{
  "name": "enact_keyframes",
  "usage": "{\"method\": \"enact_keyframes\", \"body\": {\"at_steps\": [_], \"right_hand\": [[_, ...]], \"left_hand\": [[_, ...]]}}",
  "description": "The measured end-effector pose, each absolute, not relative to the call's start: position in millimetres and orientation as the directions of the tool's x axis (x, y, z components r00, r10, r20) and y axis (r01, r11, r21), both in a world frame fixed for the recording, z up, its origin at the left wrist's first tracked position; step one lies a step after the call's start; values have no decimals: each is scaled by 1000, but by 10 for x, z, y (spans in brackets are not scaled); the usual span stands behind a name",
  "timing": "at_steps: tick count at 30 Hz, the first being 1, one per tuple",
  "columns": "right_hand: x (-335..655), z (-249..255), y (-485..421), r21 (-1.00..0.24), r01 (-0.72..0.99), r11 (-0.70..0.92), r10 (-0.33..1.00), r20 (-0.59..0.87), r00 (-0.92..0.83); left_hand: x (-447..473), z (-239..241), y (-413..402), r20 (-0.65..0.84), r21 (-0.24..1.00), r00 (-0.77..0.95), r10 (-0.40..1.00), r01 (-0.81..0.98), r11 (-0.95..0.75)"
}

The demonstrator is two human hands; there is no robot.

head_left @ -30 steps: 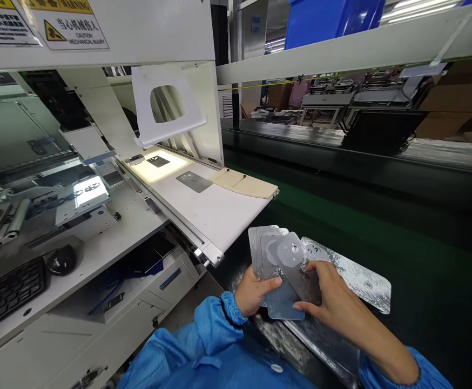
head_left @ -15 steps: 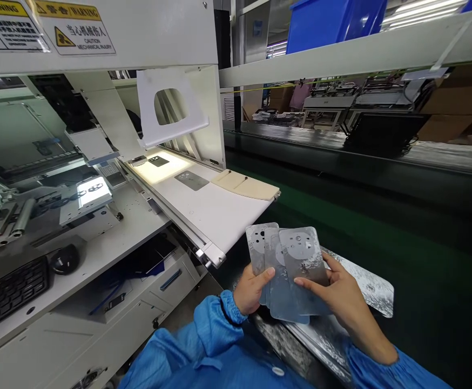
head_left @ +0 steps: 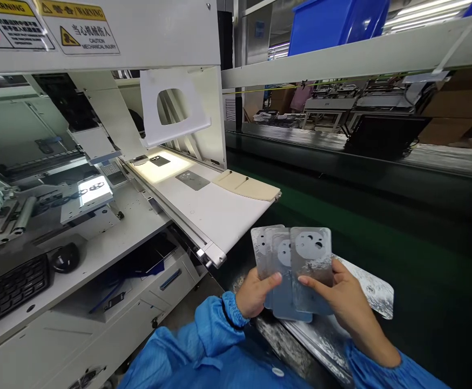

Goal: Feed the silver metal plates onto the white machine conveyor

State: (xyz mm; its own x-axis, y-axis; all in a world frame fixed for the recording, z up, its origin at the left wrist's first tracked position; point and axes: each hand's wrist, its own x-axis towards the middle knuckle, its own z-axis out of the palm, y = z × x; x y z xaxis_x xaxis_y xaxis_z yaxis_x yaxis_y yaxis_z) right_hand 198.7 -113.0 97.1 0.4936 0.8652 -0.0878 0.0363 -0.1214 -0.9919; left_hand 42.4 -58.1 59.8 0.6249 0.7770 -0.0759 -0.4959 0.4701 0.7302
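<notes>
Several thin, see-through phone back panels (head_left: pixel 283 294) with round camera cutouts are fanned out in front of me. My left hand (head_left: pixel 256 292) pinches the left ones, its thumb lying across their faces. At the right of the fan, my right hand (head_left: pixel 343 294) grips the front phone back panel (head_left: pixel 311 270) by its right side, thumb on the face. That panel stands nearly upright and overlaps the ones behind it. Beneath and beyond my right hand lie shiny silvery sheets (head_left: pixel 371 286); what they are I cannot tell.
A white conveyor (head_left: pixel 223 216) slopes up at left, carrying a grey panel (head_left: pixel 193 180) and a dark panel (head_left: pixel 159 161) on a lit area. Behind runs a dark green belt (head_left: pixel 341 216). A mouse (head_left: pixel 65 258) and keyboard (head_left: pixel 13 294) rest on the machine's bench.
The front panel has shifted slightly right and straightened, showing more of the panel behind it. Both hands have moved a little to the right.
</notes>
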Motion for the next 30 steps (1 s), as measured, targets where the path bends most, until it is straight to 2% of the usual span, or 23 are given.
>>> {"method": "enact_keyframes", "body": {"at_steps": [4, 8, 13, 18, 23, 27, 30], "right_hand": [[1916, 787, -1106, -941, 324, -96, 858, 86, 506], [1968, 700, -1106, -847, 521, -106, 835, 208, 509], [1909, 664, -1155, -642, 765, -48, 834, 396, 384], [1821, 608, -1195, -593, 802, -77, 886, 328, 328], [1970, 837, -1134, -558, 829, -36, 864, 400, 307], [1904, 1227, -775, -471, 872, 130, 888, 447, 110], [1666, 1478, -268, -414, 878, 239, 913, 405, -57]], "left_hand": [[475, 532, -635, -94, 699, 661, 745, -489, 522], [477, 486, -634, -156, 624, 640, 753, -527, 577], [492, 487, -632, -169, 594, 602, 780, -570, 568], [501, 476, -620, -99, 622, 628, 772, -567, 540], [323, 258, -456, -211, 645, 669, 712, -453, 616], [142, 34, -230, -288, 632, 741, 606, -328, 702], [61, -36, -95, -293, 647, 735, 612, -318, 692]]}}
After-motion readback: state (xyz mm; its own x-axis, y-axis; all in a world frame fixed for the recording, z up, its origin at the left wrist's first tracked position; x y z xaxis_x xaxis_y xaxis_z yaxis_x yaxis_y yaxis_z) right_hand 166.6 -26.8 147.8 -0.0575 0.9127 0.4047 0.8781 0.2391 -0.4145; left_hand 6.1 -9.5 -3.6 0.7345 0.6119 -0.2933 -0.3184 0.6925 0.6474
